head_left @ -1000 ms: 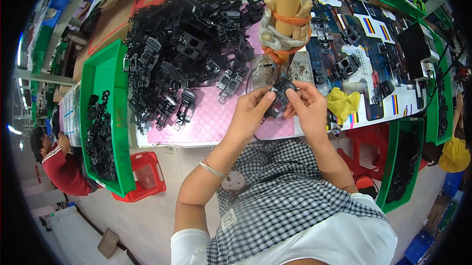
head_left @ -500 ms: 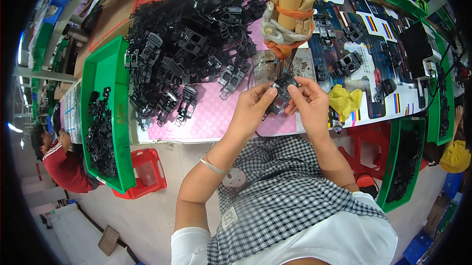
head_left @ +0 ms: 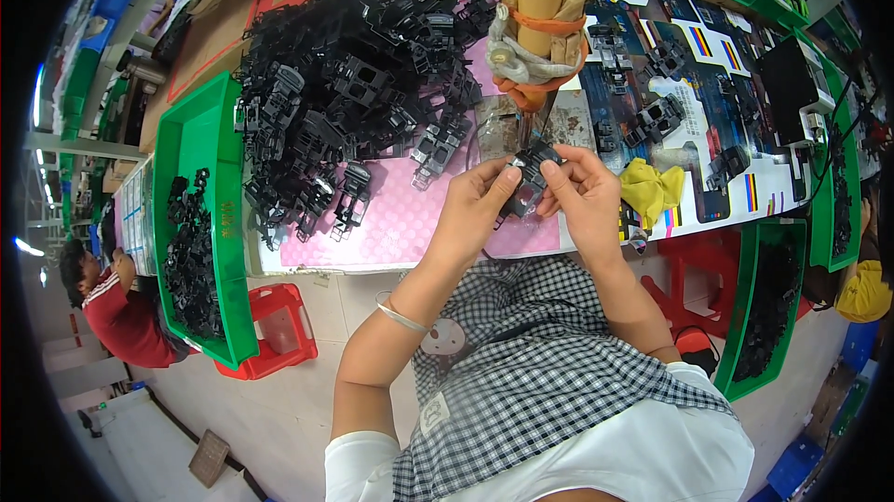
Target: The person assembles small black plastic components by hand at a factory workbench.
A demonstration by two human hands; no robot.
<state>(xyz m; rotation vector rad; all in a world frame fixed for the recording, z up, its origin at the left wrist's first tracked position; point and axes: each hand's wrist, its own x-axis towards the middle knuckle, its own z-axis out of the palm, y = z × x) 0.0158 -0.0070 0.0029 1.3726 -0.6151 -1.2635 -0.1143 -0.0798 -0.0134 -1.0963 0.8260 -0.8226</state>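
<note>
Between both hands I hold a black plastic frame part (head_left: 529,187) over the near edge of the table. My left hand (head_left: 473,204) pinches its left side with thumb and fingers. On the other side, my right hand (head_left: 587,195) grips it, thumb on top. Just beyond the part stands a tool with a tan cylindrical handle (head_left: 540,8), wrapped in cloth and orange bands, its metal tip pointing down at a stained metal plate (head_left: 570,118). A large heap of similar black parts (head_left: 345,83) lies to the left, some spilling onto the pink dotted sheet (head_left: 372,241).
A yellow cloth (head_left: 652,190) lies right of my hands, with several loose black parts (head_left: 656,120) beyond it. Green bins (head_left: 237,223) of black pieces flank the table. Red stools (head_left: 279,325) stand below. Another person (head_left: 130,302) sits at far left.
The black part stays in both hands, which have barely moved. The wrapped tool appears slightly further left in the picture.
</note>
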